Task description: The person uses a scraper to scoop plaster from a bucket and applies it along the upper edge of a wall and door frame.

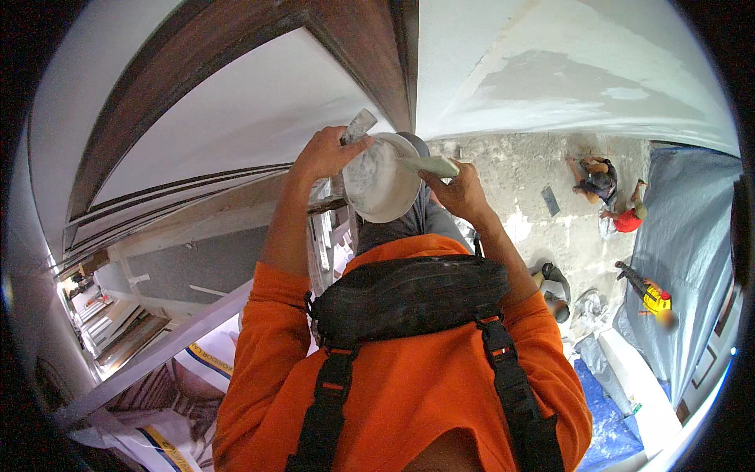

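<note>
A pale round tub point(393, 197) with whitish paste on its inner wall is in front of me, above my dark trouser legs. My left hand point(329, 153) is at its left rim, closed around a grey-white, paste-smeared scraper point(359, 126) that sticks up past the fingers. Whether those fingers also grip the rim is hard to tell. In my right hand point(465, 193) is a putty knife with a pale green handle point(436, 165). It points left over the tub's opening, and its blade end blends into the whitish paste there.
A dark brown wooden frame point(362, 55) rises ahead, beside a white wall with grey patches point(558, 82). Far below on the right, several people are on a concrete floor point(519, 189). A silvery tarp point(684, 236) hangs there. A pale rail point(149, 354) runs at lower left.
</note>
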The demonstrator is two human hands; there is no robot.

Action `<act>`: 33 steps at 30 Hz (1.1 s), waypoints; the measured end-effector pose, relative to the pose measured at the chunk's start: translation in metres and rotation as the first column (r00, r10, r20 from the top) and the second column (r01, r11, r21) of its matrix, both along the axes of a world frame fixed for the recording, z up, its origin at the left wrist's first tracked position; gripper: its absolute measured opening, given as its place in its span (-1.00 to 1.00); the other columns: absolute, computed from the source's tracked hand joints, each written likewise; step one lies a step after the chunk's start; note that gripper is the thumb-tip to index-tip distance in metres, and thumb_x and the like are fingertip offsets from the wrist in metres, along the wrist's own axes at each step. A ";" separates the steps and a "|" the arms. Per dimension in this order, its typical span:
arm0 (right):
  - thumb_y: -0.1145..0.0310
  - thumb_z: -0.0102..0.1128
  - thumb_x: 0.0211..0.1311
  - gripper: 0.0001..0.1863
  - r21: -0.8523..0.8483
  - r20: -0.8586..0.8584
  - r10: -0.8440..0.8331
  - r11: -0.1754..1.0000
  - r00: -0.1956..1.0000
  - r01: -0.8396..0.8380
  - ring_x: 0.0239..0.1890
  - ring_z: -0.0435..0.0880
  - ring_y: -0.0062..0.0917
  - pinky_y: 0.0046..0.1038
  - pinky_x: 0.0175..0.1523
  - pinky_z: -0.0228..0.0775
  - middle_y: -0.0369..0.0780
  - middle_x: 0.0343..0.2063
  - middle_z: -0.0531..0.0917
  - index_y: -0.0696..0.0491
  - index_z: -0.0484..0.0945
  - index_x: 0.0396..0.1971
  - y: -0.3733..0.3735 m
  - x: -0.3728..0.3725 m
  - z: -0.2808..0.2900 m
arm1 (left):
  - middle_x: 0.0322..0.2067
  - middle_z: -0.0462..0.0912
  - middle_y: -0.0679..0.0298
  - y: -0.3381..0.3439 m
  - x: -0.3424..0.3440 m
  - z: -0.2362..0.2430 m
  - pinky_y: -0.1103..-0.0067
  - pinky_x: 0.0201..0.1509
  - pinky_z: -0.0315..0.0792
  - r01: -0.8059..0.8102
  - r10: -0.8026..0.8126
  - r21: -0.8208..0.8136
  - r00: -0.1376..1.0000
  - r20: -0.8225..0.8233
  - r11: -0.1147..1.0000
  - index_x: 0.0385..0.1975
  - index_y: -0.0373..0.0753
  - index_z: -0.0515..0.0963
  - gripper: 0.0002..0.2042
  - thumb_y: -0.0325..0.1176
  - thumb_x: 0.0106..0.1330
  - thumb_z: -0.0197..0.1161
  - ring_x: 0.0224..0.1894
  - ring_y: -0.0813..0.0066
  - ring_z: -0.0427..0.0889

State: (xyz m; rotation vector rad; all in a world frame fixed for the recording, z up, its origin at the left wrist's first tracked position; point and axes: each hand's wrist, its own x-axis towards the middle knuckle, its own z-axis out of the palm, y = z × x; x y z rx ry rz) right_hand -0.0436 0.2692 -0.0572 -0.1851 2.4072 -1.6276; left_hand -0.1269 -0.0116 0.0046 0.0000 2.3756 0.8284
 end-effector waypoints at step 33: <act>0.29 0.29 0.24 -0.74 0.027 0.121 -0.509 0.860 0.852 0.510 -0.40 0.78 -0.34 -0.32 -0.29 0.55 -0.06 -0.47 0.76 0.21 0.70 -0.30 -0.030 0.002 0.014 | -0.02 0.65 -0.03 0.092 0.142 -0.014 0.35 0.13 0.53 -0.472 0.643 0.514 0.733 -0.223 0.716 0.17 -0.43 0.41 -0.42 -0.36 0.18 0.44 0.02 0.17 0.67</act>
